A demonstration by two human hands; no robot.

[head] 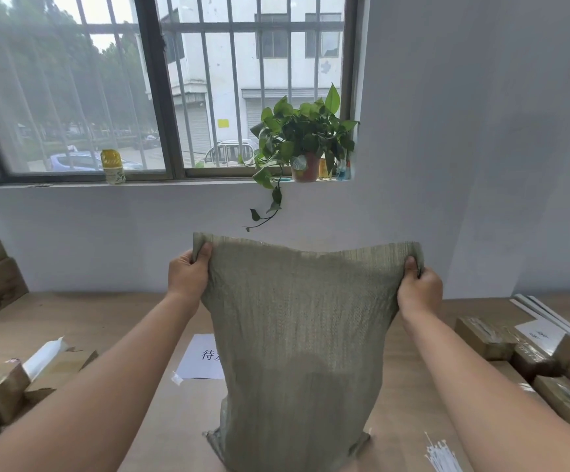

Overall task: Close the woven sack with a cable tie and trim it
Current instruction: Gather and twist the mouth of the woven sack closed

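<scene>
A grey-green woven sack point(297, 335) hangs upright in front of me, its bottom resting on the wooden table point(106, 318). My left hand point(188, 274) pinches the sack's top left corner and my right hand point(418, 287) pinches the top right corner, stretching the mouth flat between them. A dark bulge shows low inside the sack. A bundle of white cable ties point(441, 456) lies on the table at the lower right, beside my right forearm. I see no cutting tool.
Cardboard boxes point(0, 386) sit at the left, and taped brown parcels point(528, 356) at the right. A white paper label point(201, 357) lies behind the sack. A potted plant point(305, 141) and a yellow-capped bottle point(112, 166) stand on the window sill.
</scene>
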